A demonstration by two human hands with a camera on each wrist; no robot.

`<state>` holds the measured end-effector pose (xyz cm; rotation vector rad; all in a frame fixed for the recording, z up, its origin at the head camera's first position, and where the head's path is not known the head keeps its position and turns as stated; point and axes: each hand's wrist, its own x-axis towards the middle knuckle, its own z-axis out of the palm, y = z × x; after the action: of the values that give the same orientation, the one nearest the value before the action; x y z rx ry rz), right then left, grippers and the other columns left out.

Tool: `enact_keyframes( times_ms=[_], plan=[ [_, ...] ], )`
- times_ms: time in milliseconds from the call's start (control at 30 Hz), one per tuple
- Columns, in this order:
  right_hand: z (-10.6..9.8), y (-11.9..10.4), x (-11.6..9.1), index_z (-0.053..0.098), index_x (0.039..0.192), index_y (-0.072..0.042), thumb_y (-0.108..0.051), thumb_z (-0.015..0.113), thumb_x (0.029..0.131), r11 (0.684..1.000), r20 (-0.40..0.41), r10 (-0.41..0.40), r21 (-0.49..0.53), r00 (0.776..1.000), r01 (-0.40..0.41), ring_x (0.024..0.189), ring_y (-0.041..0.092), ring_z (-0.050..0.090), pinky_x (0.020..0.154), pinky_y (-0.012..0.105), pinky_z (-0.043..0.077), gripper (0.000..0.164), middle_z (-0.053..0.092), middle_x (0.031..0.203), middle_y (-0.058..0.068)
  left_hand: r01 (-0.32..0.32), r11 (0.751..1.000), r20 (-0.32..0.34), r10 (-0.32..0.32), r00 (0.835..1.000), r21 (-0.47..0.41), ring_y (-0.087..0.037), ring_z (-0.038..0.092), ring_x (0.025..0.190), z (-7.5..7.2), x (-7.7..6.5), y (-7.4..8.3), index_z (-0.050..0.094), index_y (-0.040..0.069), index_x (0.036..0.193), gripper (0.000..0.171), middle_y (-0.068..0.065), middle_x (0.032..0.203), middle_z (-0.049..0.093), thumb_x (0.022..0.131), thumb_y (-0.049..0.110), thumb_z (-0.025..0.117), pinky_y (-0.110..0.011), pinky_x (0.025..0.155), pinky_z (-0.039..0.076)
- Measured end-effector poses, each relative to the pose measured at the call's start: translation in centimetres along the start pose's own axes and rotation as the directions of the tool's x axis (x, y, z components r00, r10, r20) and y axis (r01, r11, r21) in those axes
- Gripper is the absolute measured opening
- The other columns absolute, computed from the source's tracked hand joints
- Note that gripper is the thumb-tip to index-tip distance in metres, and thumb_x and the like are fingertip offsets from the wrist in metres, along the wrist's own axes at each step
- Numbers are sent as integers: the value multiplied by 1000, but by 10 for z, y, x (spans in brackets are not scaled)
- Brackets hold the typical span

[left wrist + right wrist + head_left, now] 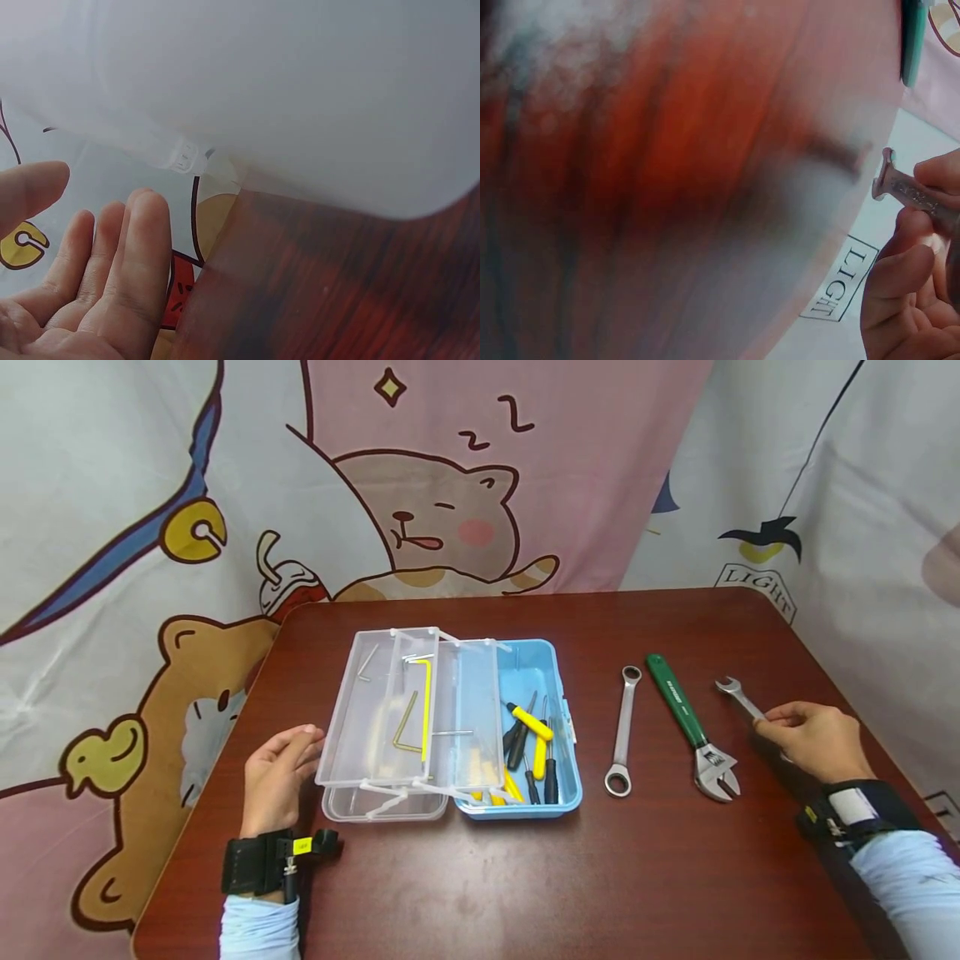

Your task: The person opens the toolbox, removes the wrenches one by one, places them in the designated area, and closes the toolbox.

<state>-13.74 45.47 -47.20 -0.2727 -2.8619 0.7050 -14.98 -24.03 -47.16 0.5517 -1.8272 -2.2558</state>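
My right hand [817, 743] pinches a silver open-end wrench [741, 697] between thumb and fingers, at the right side of the table. In the right wrist view the forked jaw end of the wrench [911, 191] sticks out past the fingertips. My left hand [273, 781] is beside the left edge of a clear plastic tray [337, 727], fingers extended and holding nothing. That tray belongs to an opened blue toolbox [564, 760] and carries several hex keys [426, 710]. Several screwdrivers [551, 772] with black or yellow handles lie in the blue base.
Between the toolbox and my right hand lie a double ring wrench [622, 727] and a green-handled adjustable wrench [678, 702]. All stand on a dark red-brown wooden table [600, 885]. A printed cloth [600, 468] with cartoon animals hangs behind.
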Motion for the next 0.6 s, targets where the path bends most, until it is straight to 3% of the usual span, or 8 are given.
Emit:
enact_keyframes(
  times_ms=[233,600],
  plan=[
    [3,-3,3,70,97,9,-28,76,93,999,88,11,-38,996,-8,61,21,56,46,30,42,37,70,71,6,-9,1000,27,9,1000,-17,-16,76,88,-2,0,-1,72,-3,111,29,-10,102,76,94,19,79,-29,71,63],
    [3,-6,6,74,85,6,-23,77,91,995,212,46,-96,976,-26,68,27,55,51,32,41,30,69,70,6,3,1000,30,-3,1000,13,-15,76,87,1,0,-1,73,1,108,26,-3,96,77,93,21,80,-28,72,63]
  ],
)
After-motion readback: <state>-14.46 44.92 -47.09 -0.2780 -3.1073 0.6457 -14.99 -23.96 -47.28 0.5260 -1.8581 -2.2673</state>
